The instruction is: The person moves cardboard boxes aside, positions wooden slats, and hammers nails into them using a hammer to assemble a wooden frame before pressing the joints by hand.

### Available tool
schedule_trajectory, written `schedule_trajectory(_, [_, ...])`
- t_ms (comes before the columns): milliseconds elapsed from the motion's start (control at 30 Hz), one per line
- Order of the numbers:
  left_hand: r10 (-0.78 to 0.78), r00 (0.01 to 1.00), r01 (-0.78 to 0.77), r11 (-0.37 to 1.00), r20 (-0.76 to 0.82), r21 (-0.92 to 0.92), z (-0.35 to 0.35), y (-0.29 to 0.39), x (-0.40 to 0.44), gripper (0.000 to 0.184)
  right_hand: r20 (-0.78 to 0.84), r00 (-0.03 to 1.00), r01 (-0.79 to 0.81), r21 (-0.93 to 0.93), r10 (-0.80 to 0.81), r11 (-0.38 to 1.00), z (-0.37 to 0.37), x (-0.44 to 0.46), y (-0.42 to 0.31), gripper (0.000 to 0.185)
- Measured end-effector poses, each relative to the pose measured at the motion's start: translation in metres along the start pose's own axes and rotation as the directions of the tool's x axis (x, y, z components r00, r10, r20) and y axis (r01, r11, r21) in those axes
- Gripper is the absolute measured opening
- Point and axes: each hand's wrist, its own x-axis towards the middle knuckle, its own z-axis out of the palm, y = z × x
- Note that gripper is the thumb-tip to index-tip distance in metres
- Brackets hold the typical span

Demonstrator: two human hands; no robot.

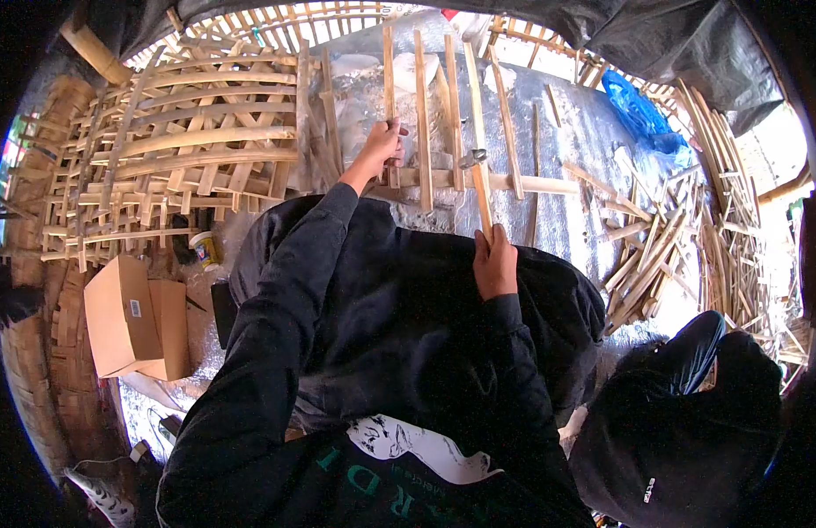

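My left hand (379, 151) is closed around the lower part of an upright bamboo strip (389, 75), beside a bamboo crosspiece (549, 184). Whether its fingertips also pinch something small cannot be made out. My right hand (496, 264) grips the wooden handle of a hammer (484, 201) near its lower end. The hammer's metal head points away from me and overlaps the crosspiece in view. Several more bamboo strips (423, 123) lie side by side across the crosspiece, on a silvery sheet (571, 132).
Left stands a woven bamboo lattice (205, 123), with a cardboard box (126, 317) and small tub (205, 250) nearer me. Right lies a heap of loose bamboo pieces (659, 246) near a blue plastic bag (641, 114). Another person in dark clothes (681, 431) sits close on my right.
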Motion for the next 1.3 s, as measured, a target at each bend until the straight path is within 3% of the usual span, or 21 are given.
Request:
schedule_trajectory(133, [0.000, 1.000, -0.001, 1.000, -0.025, -0.028, -0.001, -0.002, -0.004, 0.038, -0.023, 1.000, -0.006, 0.002, 0.006, 1.000, -0.009, 0.001, -0.019, 0.018])
schedule_trajectory(200, [-0.074, 0.997, 0.073, 0.994, -0.009, -0.085, -0.001, -0.004, -0.003, 0.031, -0.022, 0.999, 0.027, 0.007, -0.027, 1.000, -0.016, 0.002, -0.028, 0.018])
schedule_trajectory(267, [-0.084, 0.996, 0.081, 0.993, -0.035, -0.088, -0.003, -0.008, -0.001, 0.029, -0.058, 0.998, -0.014, 0.111, 0.020, 0.994, -0.020, 0.002, -0.033, 0.021])
schedule_trajectory(367, [-0.050, 0.997, 0.060, 0.978, 0.054, -0.198, -0.010, -0.015, 0.008, 0.029, -0.041, 0.999, -0.007, 0.032, 0.008, 0.999, -0.015, 0.005, -0.033, 0.024])
schedule_trajectory(433, [-0.052, 0.998, 0.057, 0.986, 0.037, -0.155, -0.008, -0.012, 0.008, 0.029, -0.031, 1.000, 0.001, -0.047, -0.003, 0.999, -0.003, 0.002, -0.017, 0.025])
schedule_trajectory(500, [-0.051, 0.998, 0.049, 0.996, -0.030, -0.078, -0.002, -0.012, 0.006, 0.029, 0.190, 0.966, -0.128, -0.233, 0.175, 0.964, 0.010, -0.003, -0.001, 0.021])
schedule_trajectory(600, [-0.006, 0.993, 0.014, 0.997, -0.116, 0.072, -0.001, -0.012, 0.010, 0.030, 0.175, 0.954, -0.194, -0.261, 0.244, 0.946, 0.016, -0.005, 0.001, 0.021])
schedule_trajectory(700, [0.030, 0.993, -0.024, 0.998, -0.113, 0.056, -0.004, -0.021, 0.012, 0.031, 0.143, 0.982, -0.094, -0.184, 0.122, 0.978, 0.010, -0.003, 0.002, 0.020])
schedule_trajectory(767, [0.093, 0.985, -0.069, 0.985, -0.148, 0.161, -0.007, -0.022, 0.019, 0.033, 0.136, 0.990, -0.031, -0.125, 0.048, 0.992, 0.005, -0.001, -0.002, 0.020])
schedule_trajectory(900, [0.075, 0.979, -0.037, 0.979, -0.189, 0.199, -0.007, -0.005, 0.008, 0.033, -0.014, 0.999, 0.048, -0.088, -0.049, 0.995, -0.002, 0.002, -0.025, 0.021])
schedule_trajectory(933, [0.148, 0.969, -0.089, 0.956, -0.196, 0.279, -0.011, -0.004, 0.010, 0.033, -0.084, 0.993, 0.075, -0.081, -0.082, 0.994, -0.001, 0.004, -0.030, 0.020])
schedule_trajectory(1067, [0.301, 0.926, -0.164, 0.866, -0.228, 0.473, -0.006, 0.001, 0.002, 0.033, -0.009, 0.997, -0.080, -0.052, 0.079, 0.995, 0.024, 0.002, -0.008, 0.020])
schedule_trajectory(1133, [0.308, 0.925, -0.171, 0.862, -0.224, 0.478, -0.011, -0.005, 0.010, 0.036, 0.202, 0.961, -0.156, -0.155, 0.186, 0.976, 0.031, 0.000, 0.011, 0.021])
schedule_trajectory(1300, [0.284, 0.931, -0.157, 0.880, -0.231, 0.449, -0.015, -0.008, 0.013, 0.040, 0.163, 0.980, -0.092, -0.142, 0.115, 0.986, 0.022, 0.001, 0.008, 0.021])
